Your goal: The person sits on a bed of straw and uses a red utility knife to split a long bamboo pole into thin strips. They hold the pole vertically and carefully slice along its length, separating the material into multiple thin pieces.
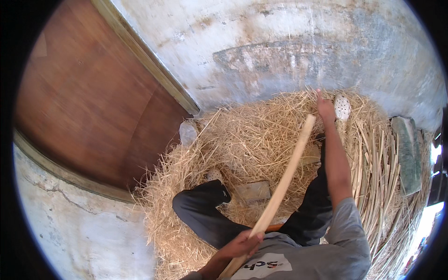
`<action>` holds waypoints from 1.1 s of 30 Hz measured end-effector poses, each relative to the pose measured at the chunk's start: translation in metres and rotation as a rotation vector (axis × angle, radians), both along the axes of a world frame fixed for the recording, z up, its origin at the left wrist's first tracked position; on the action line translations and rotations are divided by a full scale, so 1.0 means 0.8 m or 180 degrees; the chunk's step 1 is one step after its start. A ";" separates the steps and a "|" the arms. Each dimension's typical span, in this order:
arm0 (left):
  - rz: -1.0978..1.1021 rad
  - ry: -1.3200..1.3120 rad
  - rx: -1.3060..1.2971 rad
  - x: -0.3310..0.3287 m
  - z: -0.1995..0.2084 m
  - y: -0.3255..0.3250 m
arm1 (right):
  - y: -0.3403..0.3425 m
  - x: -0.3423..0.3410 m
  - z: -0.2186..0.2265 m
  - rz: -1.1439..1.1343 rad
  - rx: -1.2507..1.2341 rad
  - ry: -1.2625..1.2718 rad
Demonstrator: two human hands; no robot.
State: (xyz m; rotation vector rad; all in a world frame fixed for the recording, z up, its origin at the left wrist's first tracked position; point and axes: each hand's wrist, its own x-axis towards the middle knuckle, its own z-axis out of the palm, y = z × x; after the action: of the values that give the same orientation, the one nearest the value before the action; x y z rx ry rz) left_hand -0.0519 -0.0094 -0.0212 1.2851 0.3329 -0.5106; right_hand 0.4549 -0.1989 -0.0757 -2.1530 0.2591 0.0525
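A long, pale split-bamboo strip slants from my lap up toward the far right. My left hand is closed around its lower part, near my shirt. My right arm is stretched out over the straw, and my right hand is near the wall with one finger extended; its other fingers are partly hidden. Just right of that hand lies a white clog-like shoe with dark holes. The strip's upper end stops close to my right wrist. Between my bent legs an orange piece shows partly behind the strip.
Straw shavings cover the ground around me. Long thin strips lie at the right beside a green slab. A flat block is between my legs. A clear plastic bag sits by the brown door; a weathered wall stands ahead.
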 end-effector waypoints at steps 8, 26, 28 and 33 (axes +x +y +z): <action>0.0620 -0.0101 0.0100 0.045 0.016 0.023 | 0.055 -0.094 -0.009 0.0890 0.0059 -0.0932; 0.0832 -0.0387 0.1235 0.074 0.023 0.012 | 0.121 -0.206 0.001 0.2553 -0.0776 -0.2800; 0.0823 -0.0380 0.1202 0.075 0.025 0.011 | 0.122 -0.187 -0.011 0.2295 -0.0774 -0.2916; 0.0777 -0.0399 0.1158 0.075 0.025 0.008 | 0.119 -0.166 -0.014 0.2212 -0.0753 -0.2484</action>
State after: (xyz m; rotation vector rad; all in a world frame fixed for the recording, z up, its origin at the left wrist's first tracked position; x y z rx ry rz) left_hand 0.0081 -0.0027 -0.0008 1.5942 0.4855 -0.1631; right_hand 0.3219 -0.1039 -0.0872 -2.2181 -0.9679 -0.4307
